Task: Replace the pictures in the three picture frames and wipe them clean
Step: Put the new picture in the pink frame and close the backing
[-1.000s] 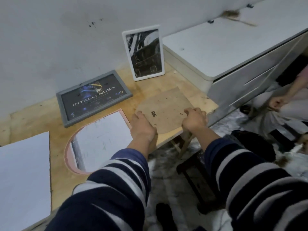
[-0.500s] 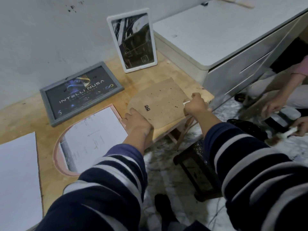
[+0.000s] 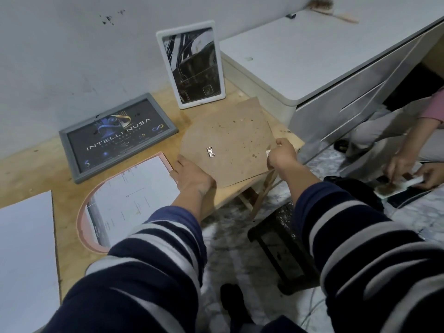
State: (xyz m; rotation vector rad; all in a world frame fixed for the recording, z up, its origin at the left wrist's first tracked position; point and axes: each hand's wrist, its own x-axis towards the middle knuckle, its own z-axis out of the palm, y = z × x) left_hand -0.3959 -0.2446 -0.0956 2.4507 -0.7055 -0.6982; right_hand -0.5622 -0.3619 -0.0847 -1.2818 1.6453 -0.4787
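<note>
Gripping the brown backing board (image 3: 225,140) at the wooden table's (image 3: 36,169) near edge, your left hand (image 3: 192,175) clasps its left corner while your right hand (image 3: 282,153) pinches its right edge beside the grey frame (image 3: 117,137).

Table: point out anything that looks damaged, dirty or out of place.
The brown backing board is speckled with dark spots and hangs past the table edge, gripped by the left hand and right hand. Black marks spatter the wall.
</note>
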